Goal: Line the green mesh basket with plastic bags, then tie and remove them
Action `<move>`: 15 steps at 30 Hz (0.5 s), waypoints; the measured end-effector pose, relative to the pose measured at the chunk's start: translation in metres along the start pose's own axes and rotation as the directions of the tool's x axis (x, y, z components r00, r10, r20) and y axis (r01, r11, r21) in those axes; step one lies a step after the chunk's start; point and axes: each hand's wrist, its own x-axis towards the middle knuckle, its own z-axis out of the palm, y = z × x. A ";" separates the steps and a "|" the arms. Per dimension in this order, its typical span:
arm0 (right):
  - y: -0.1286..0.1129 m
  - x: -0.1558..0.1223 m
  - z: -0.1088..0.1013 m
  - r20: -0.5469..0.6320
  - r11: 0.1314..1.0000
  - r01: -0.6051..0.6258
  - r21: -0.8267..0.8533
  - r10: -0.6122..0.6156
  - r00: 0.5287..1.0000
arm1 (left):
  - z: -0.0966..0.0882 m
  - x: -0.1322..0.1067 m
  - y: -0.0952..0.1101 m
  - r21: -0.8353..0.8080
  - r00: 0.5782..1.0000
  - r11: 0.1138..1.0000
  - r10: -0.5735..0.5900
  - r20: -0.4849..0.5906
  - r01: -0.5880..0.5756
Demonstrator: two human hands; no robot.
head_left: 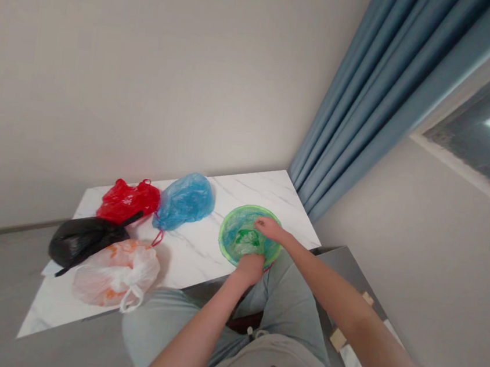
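Observation:
A round green bin (228,228) lined with a thin green plastic bag (246,237) stands at the near edge of the white marble table (189,253). My left hand (250,267) is closed on the bin's near rim, gripping the bag's edge. My right hand (269,227) rests on the far right rim, fingers pinched on the bag there.
To the left on the table lie a blue bag (185,200), a red bag (128,200), a black bag (81,238) and a white bag with orange contents (117,275). Blue curtains (380,98) hang behind right. My grey-trousered knees (277,292) are under the table edge.

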 end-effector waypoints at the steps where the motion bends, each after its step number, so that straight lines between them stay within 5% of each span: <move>1: 0.003 -0.008 -0.005 -0.009 1.000 -0.004 -0.001 0.004 1.000 | -0.001 -0.003 0.002 0.017 1.000 1.000 0.012 -0.012 -0.011; 8: 0.019 -0.084 -0.021 -0.348 0.999 0.019 0.049 -0.001 0.938 | 0.007 -0.032 -0.008 0.051 0.966 0.994 0.102 -0.238 -0.093; 15: 0.017 -0.161 0.011 -0.310 0.922 -0.154 0.356 0.272 0.911 | 0.050 -0.086 -0.053 -0.097 0.782 0.992 0.006 -0.623 -0.084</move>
